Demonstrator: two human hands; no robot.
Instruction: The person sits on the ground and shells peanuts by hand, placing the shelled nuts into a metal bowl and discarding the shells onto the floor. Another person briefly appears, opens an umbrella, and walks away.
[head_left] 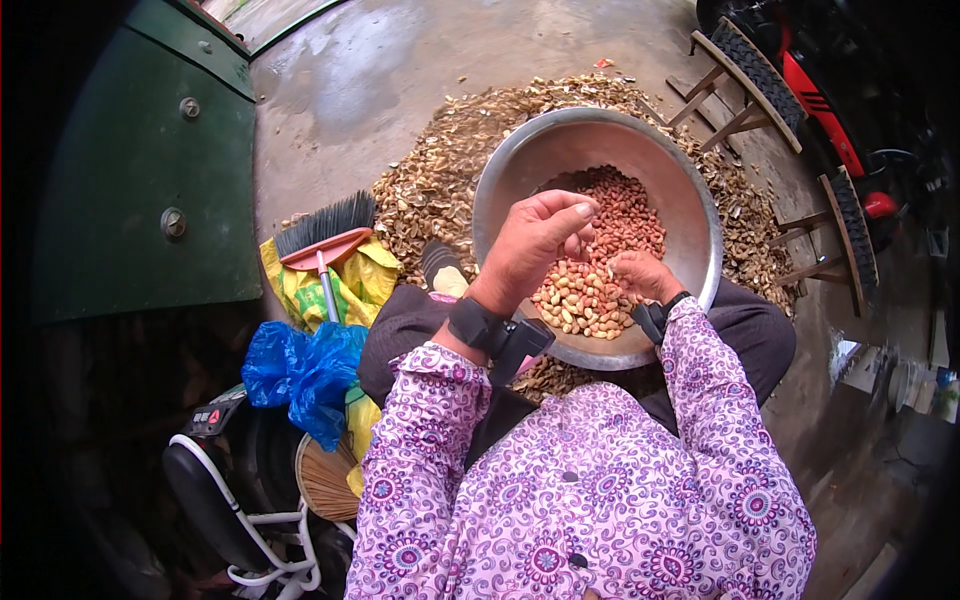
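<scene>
A wide metal basin (690, 200) rests between my legs. Reddish shelled peanuts (630, 205) fill its far part, and pale unshelled peanuts (580, 300) lie in a heap nearer me. My left hand (540, 245) hangs over the basin's left side, thumb and forefinger pressed together; whatever they pinch is too small to make out. Lower and to the right, my right hand (645, 275) is closed just above the unshelled peanuts, a small pale peanut showing at its fingertips. Dark bands circle both wrists.
Broken peanut shells (440, 180) lie heaped around the basin. On the left are a broom (325, 245) on a yellow sack (375, 270), a blue plastic bag (310, 375) and a green metal door (140, 190). Small stools (745, 85) stand at the right.
</scene>
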